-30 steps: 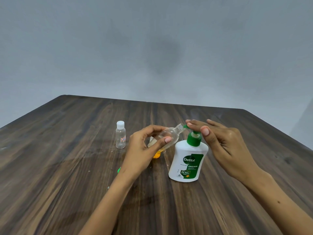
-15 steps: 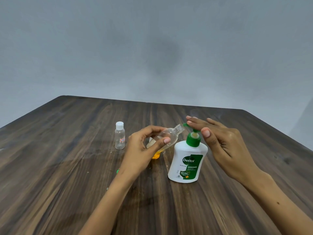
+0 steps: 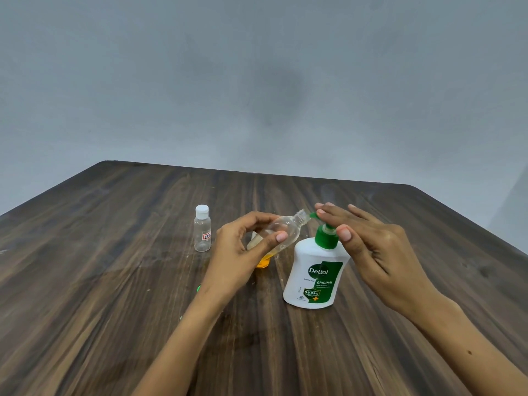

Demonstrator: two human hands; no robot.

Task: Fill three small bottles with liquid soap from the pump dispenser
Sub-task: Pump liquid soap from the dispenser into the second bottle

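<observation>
The left hand [image 3: 243,247] curled its thumb and fingers round a small clear bottle [image 3: 283,231] just left of the frame's centre, holding it tilted so that its open neck pointed up and right at the green spout of the pump dispenser [image 3: 317,270]. The right hand [image 3: 371,244] lay flat, its straight fingers resting across the pump head and gripping nothing, thumb hanging beside the green collar.

The step in hand appeared to be pumping soap into the held bottle. Done well, it would call for the neck to sit right under the spout tip before any press, since the opening was narrow and the soap likely thick and slow. Short, gentle strokes would suit better than one hard push, and the dispenser's base should stay planted on the desk [image 3: 114,310]. Too flat a tilt might let soap run back out of the neck.

The held bottle was transparent, uncapped, with a threaded neck; a pale patch showed inside it, though whether that was soap or a label could not be told. Something orange [image 3: 263,262] lay on the desk beneath the left hand, half hidden. The dispenser was white with a green label. To the left, well apart, a second small bottle [image 3: 202,231] stood upright with a white cap on, seemingly empty. A third bottle was not visible.
</observation>
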